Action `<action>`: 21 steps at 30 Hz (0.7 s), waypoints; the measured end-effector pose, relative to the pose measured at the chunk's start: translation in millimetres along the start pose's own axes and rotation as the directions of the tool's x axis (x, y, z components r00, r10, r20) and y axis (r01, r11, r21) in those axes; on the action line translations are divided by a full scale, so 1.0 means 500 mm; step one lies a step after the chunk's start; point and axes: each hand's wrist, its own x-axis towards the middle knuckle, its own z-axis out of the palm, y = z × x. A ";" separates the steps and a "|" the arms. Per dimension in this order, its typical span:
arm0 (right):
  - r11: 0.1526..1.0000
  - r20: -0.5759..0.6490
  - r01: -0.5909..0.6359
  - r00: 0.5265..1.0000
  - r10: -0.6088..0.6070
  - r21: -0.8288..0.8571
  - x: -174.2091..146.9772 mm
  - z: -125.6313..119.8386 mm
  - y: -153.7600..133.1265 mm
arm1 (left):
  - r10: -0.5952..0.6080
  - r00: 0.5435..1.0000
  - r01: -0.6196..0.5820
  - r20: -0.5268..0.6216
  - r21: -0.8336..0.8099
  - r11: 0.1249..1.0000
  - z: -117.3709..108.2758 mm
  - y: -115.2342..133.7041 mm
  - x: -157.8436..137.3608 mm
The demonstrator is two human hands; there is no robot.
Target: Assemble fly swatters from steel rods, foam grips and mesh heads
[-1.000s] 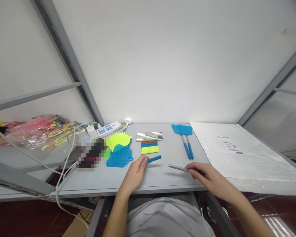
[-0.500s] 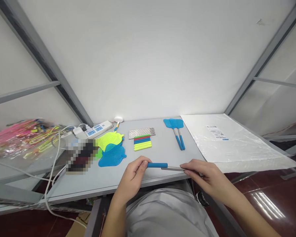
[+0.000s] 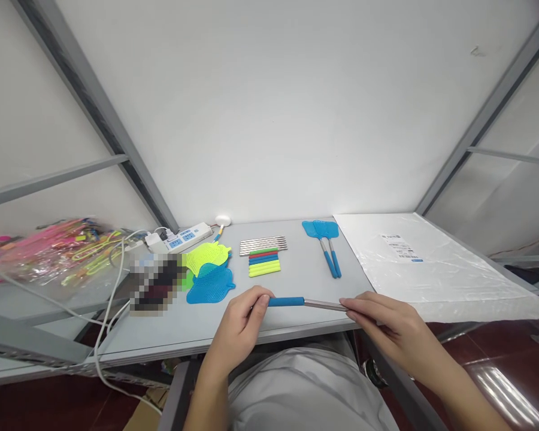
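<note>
My left hand is closed around one end of a blue handle grip, above the table's front edge. My right hand pinches the far end of a thin metal rod. The rod's other end meets the open end of the grip; how deep it sits inside is hidden. Beyond my hands lie several coloured handle grips in green, red, blue and yellow, beside a row of metal rods. Two blue fly swatters with metal shafts lie to the right.
Yellow swatter heads and blue swatter heads lie at left on the table. Behind them are a power strip and white cables. Bagged colourful pieces are further left. A white plastic package covers the right side.
The rod's end, earlier just below the grip's mouth, now lines up with it and meets it. My right hand has shifted slightly right. The view has moved a little.
</note>
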 end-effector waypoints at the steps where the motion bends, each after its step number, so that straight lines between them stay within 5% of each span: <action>1: 1.000 -0.004 0.004 1.000 -0.004 -0.010 -0.001 -0.001 0.001 | 0.004 1.000 -0.004 0.000 0.018 1.000 -0.001 0.002 -0.001; 21: 0.939 -0.109 0.183 0.969 -0.223 -0.291 0.004 0.004 0.014 | 0.060 0.998 -0.065 0.032 0.167 0.984 -0.012 0.005 0.006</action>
